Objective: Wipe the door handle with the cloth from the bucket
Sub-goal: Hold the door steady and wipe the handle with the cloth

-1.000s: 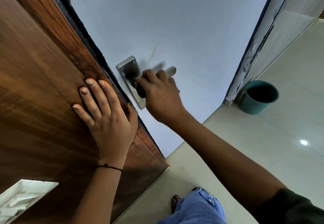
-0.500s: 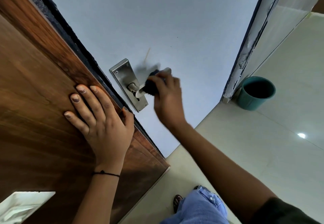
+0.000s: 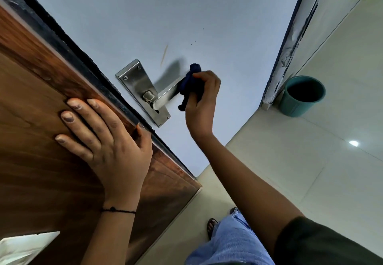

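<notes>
A steel lever door handle on its steel backplate is fixed to the pale grey door face. My right hand grips a bunched dark blue cloth wrapped over the handle's outer end. My left hand lies flat, fingers spread, on the brown wooden face of the door, with the thumb at the dark door edge. The teal bucket stands on the floor at the right, by the door frame.
The white, chipped door frame runs down to the pale tiled floor. My jeans leg and a sandalled foot are below. A white switch plate sits at the bottom left.
My right hand slid the cloth along the lever from the backplate end out to its tip, uncovering most of the lever. My left hand stayed flat on the door.
</notes>
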